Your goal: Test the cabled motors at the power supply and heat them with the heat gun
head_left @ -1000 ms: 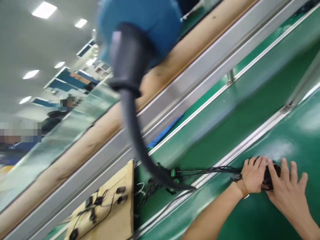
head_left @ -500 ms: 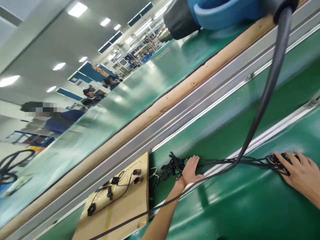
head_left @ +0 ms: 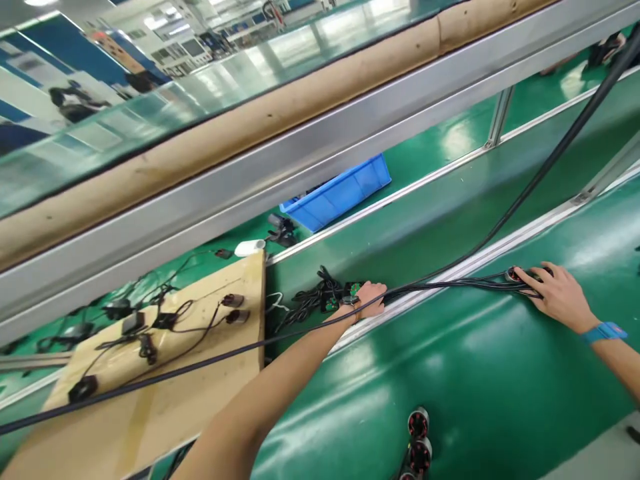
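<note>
A glossy green sheet [head_left: 475, 373] spreads before me; thin black cables [head_left: 453, 285] stretch between my hands. My left hand [head_left: 371, 297] lies at one end beside small green circuit boards [head_left: 355, 289], its grip hidden. My right hand [head_left: 561, 295] curves, fingers apart, at a round, silver-rimmed part [head_left: 513, 274]; I cannot tell whether it grips.

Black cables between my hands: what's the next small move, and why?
Probably nudge the thick cord aside with your left hand: in this view it crosses in front of that hand and the black cables, while your right hand is at their round ends.
</note>
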Action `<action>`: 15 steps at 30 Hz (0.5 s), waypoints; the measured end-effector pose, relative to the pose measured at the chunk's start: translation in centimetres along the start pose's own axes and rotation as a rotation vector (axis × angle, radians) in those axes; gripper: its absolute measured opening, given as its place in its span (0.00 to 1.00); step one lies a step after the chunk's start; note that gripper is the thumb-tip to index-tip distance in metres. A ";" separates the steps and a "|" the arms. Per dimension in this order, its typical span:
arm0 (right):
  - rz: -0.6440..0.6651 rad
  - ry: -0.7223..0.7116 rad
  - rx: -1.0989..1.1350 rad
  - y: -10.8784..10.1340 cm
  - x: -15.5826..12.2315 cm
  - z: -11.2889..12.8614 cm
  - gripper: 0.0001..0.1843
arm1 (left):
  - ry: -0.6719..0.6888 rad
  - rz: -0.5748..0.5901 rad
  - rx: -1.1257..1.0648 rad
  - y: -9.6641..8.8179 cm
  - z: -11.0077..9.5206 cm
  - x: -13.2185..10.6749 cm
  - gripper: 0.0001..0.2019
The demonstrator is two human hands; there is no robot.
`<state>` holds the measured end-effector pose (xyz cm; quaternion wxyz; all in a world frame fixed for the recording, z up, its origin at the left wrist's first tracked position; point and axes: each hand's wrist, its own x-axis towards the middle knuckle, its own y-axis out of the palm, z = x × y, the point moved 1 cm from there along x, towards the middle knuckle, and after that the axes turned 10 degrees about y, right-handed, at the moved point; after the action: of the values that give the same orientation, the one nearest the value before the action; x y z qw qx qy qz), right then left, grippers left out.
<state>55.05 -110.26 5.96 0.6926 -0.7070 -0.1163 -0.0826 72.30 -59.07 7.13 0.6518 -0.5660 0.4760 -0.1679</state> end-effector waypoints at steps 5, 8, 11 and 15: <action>0.006 -0.056 -0.013 0.2 -0.1 -0.4 0.27 | -0.096 0.021 -0.002 -1.0 -1.6 0.0 0.09; 0.004 -0.074 0.007 0.4 -0.1 -0.8 0.24 | -0.127 0.020 -0.026 -2.9 -2.5 -1.3 0.13; -0.005 -0.071 0.036 0.8 0.0 -1.3 0.21 | -0.150 0.016 -0.053 -4.9 -4.4 -3.9 0.19; -0.026 -0.122 0.111 2.0 -0.1 -2.5 0.21 | -0.172 0.051 -0.084 -5.6 -9.7 -8.5 0.19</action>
<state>55.58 -112.80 4.06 0.7214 -0.6695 -0.1719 -0.0416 62.06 -59.90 16.70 0.6700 -0.5929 0.4391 -0.0817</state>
